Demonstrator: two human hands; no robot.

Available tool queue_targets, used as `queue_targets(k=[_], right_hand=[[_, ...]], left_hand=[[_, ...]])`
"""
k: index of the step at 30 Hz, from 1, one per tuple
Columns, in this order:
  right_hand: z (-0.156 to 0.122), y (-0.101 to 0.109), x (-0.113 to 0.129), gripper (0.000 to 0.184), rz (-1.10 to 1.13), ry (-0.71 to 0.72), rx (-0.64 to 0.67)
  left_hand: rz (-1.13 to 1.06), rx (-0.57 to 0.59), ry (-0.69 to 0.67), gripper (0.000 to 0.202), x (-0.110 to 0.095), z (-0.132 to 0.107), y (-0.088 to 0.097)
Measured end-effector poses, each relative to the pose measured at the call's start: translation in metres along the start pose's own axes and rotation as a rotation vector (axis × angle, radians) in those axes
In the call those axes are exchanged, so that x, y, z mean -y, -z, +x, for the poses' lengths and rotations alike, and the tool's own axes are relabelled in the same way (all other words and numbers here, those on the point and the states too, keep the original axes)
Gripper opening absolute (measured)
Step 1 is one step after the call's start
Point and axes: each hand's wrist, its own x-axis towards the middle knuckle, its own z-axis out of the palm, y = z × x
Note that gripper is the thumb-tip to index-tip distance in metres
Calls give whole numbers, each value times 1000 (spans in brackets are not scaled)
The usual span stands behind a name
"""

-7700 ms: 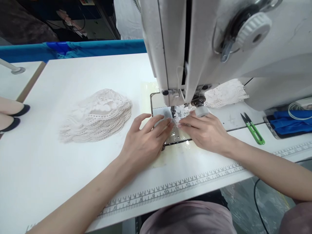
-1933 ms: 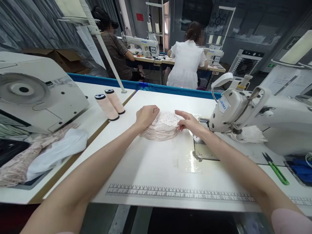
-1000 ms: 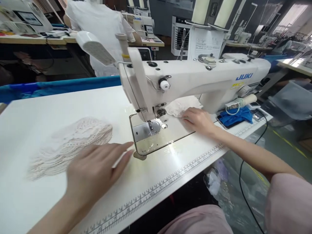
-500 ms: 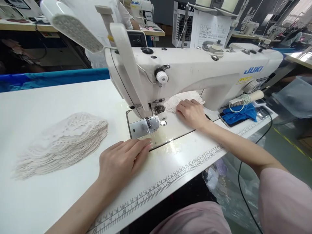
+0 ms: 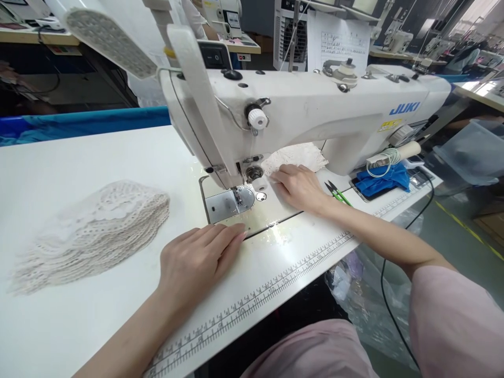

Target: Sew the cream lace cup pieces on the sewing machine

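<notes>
My left hand (image 5: 197, 260) lies flat on the white table (image 5: 79, 157), fingers stretched toward the needle plate (image 5: 228, 202) of the white sewing machine (image 5: 299, 113). It holds nothing. My right hand (image 5: 297, 184) rests under the machine arm, fingers curled onto the edge of a small pile of white lace pieces (image 5: 295, 156). A larger stack of cream lace pieces (image 5: 94, 231) lies to the left, clear of both hands.
Green-handled thread snips (image 5: 337, 193) lie just right of my right hand. A blue cloth (image 5: 384, 178) and a coiled white cable sit by the machine's base. A printed ruler (image 5: 275, 289) runs along the table's front edge. A lamp head (image 5: 106, 34) overhangs the machine.
My right hand has drawn a little toward the needle along the small lace pile, uncovering the snips. My left hand has settled flat by the needle plate. The view has shifted slightly.
</notes>
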Motion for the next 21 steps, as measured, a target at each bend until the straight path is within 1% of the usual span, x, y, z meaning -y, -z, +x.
queue_targets(k=[3, 7, 10, 12, 14, 17, 18, 19, 20, 21], right_hand=[[-2, -1, -2, 34, 23, -24, -5], [-6, 0, -2, 35, 111, -25, 18], [-14, 6, 1, 31, 190, -4, 44], [-21, 14, 5, 28, 296, 27, 80], [-29, 25, 12, 23, 479, 85, 186], [-39, 39, 20, 19, 867, 214, 493], [-41, 42, 22, 20, 939, 216, 514], [-42, 42, 23, 22, 937, 203, 475], [-44, 42, 24, 23, 863, 185, 399], [-46, 40, 25, 25, 737, 169, 309]], left_hand=[[4, -17, -6, 9, 0, 1, -2], [5, -33, -13, 8, 0, 1, -3], [11, -27, -3, 9, -1, 1, -3], [12, -23, 3, 10, -2, 1, -3], [10, -14, 10, 10, -2, 1, -2], [19, -4, 48, 12, -4, 1, -1], [32, 8, 77, 14, -4, 0, -1], [44, 29, 114, 16, -6, 0, 0], [56, 57, 156, 19, -7, 0, 0], [62, 90, 199, 22, -8, 1, 1]])
